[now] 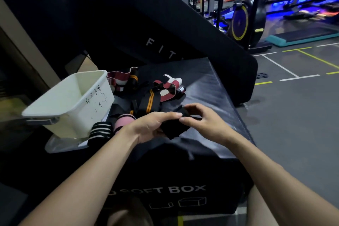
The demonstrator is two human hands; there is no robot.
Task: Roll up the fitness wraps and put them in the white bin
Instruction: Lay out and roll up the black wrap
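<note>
Centre frame, both hands work one plain black fabric fitness wrap (174, 127): the left hand (152, 126) curls around its lower fold, the right hand (203, 123) pinches its upper edge, fingertips nearly meeting. Just above lies a black wrap with orange stripes (149, 102) and a maroon-and-white wrap (169, 86). Left of the hands sit a pink roll (123, 122) and a black-and-white striped roll (100, 131). At left stands the white plastic bin (73, 101), on the black padded soft box (211, 88).
</note>
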